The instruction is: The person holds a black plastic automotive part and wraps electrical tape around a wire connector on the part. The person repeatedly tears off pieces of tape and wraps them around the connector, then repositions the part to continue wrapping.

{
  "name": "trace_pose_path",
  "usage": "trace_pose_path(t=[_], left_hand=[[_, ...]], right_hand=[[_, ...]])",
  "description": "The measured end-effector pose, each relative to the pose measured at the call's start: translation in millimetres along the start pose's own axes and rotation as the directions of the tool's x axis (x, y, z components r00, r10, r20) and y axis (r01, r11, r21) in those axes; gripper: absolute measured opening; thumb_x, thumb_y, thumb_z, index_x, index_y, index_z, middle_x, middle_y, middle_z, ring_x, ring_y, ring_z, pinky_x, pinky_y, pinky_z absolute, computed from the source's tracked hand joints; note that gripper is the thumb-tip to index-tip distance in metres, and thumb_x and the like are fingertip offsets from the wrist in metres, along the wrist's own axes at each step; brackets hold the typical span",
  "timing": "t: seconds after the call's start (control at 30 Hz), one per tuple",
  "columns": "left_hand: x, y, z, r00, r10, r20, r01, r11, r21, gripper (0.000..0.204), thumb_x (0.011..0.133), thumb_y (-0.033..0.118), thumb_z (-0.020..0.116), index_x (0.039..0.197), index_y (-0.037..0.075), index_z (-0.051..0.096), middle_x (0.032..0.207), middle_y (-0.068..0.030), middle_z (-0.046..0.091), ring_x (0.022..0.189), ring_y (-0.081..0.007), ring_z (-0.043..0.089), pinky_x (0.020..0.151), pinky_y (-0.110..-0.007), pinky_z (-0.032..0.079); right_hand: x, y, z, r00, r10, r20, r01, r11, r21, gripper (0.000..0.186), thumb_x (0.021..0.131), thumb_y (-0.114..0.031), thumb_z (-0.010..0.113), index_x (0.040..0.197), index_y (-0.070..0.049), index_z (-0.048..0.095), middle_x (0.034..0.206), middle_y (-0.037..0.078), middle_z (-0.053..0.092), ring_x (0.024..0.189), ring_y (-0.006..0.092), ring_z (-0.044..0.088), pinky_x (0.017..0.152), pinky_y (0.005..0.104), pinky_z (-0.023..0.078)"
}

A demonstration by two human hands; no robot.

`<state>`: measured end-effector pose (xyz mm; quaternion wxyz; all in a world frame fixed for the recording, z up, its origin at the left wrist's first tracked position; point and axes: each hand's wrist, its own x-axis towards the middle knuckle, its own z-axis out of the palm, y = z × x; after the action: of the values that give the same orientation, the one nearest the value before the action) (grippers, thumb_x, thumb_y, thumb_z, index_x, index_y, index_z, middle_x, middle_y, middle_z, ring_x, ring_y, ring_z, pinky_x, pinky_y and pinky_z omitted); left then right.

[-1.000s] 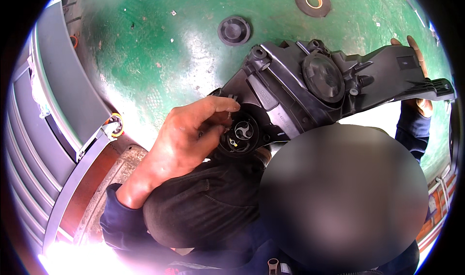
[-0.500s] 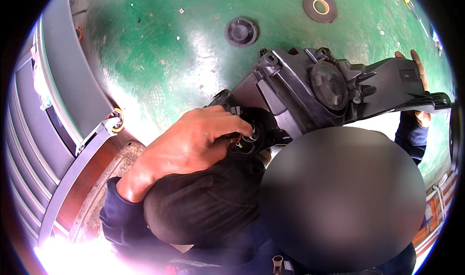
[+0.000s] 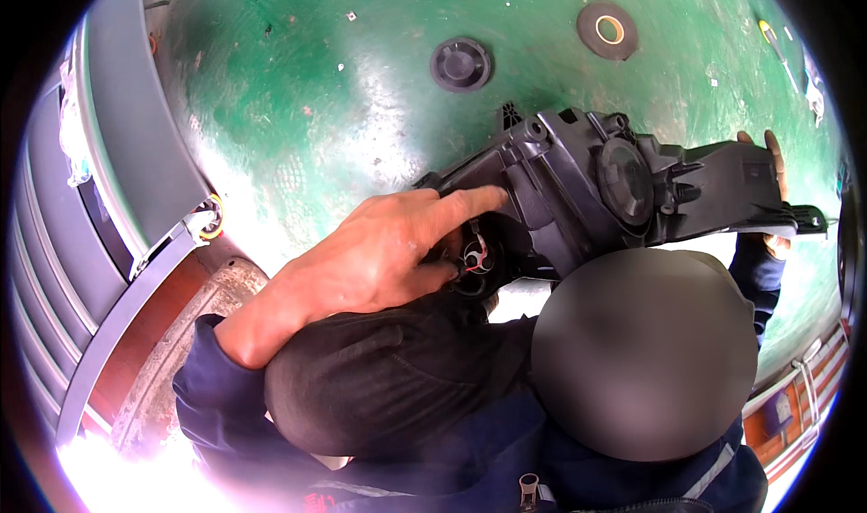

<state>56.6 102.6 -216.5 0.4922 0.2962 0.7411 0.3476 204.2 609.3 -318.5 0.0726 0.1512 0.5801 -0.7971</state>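
Observation:
A black car headlight housing (image 3: 578,183) lies across in front of me, its back side facing up. A round black cap (image 3: 625,181) closes one of its openings. In the left opening a round fitting with red and dark wires (image 3: 476,253) shows. My left hand (image 3: 379,247) is at that opening, index finger stretched out onto the housing and thumb at the opening's edge; nothing shows held between them. My right hand (image 3: 777,165) grips the far right end of the housing, fingertips showing past its edge and the palm hidden behind it.
On the green floor lie a loose round black cap (image 3: 461,64), a roll of dark tape (image 3: 607,31) and a yellow-handled tool (image 3: 768,32). A grey cabinet with a wheel (image 3: 209,217) stands at the left. A blurred patch covers the lower right middle.
My left index finger has lifted out of the opening and stretched onto the housing, so the wired fitting shows more. The view has shifted a little; my right hand keeps its grip.

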Motion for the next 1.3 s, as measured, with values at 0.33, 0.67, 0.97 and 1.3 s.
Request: trace_pose_path(t=[0.33, 0.67, 0.97, 1.3], left_hand=[[4, -16, -1, 0.997, -0.031, 0.068, 0.035, 0.997, -0.064, 0.070, 0.076, 0.002, 0.074, 0.143, 0.005, 0.054, 0.089, -0.0089, 0.071, 0.082, -0.0261, 0.070, 0.074, -0.039, 0.054], [6, -21, -5, 0.996, 0.008, 0.084, -0.004, 0.999, -0.049, 0.050, 0.085, 0.008, 0.066, 0.135, 0.003, 0.058, 0.089, -0.0129, 0.072, 0.084, -0.0325, 0.071, 0.075, -0.041, 0.055], [21, -18, -5, 0.996, -0.075, 0.044, 0.079, 0.994, -0.079, 0.028, 0.090, 0.008, 0.069, 0.118, 0.006, 0.069, 0.098, -0.0178, 0.075, 0.083, -0.0320, 0.074, 0.072, -0.042, 0.056], [22, -37, 7, 0.998, -0.063, 0.013, 0.063, 0.916, -0.395, 0.025, 0.098, 0.006, 0.070, 0.123, 0.003, 0.070, 0.103, -0.0093, 0.075, 0.084, -0.0142, 0.070, 0.073, -0.032, 0.059]], right_hand=[[-10, -1, -15, 0.998, 0.015, 0.058, -0.007, 0.992, -0.128, 0.151, 0.060, -0.051, 0.098, 0.164, 0.005, 0.004, 0.163, 0.036, 0.028, 0.149, 0.0431, 0.040, 0.124, 0.0527, 0.031], [-1, -103, -75, 0.990, 0.046, 0.137, 0.010, 0.924, -0.382, 0.125, 0.078, -0.043, 0.085, 0.166, 0.001, 0.008, 0.168, 0.029, 0.022, 0.154, 0.0404, 0.031, 0.126, 0.0501, 0.026], [27, -233, 58, 0.981, -0.062, 0.183, 0.188, 0.106, -0.976, 0.066, 0.103, -0.043, 0.057, 0.153, 0.000, 0.047, 0.147, 0.024, 0.056, 0.135, 0.0370, 0.056, 0.114, 0.0485, 0.043], [100, -69, 287, 0.526, 0.556, 0.644, 0.200, 0.655, -0.729, 0.028, 0.094, -0.024, 0.072, 0.102, 0.002, 0.077, 0.080, 0.015, 0.074, 0.073, 0.0234, 0.073, 0.067, 0.0367, 0.055]])
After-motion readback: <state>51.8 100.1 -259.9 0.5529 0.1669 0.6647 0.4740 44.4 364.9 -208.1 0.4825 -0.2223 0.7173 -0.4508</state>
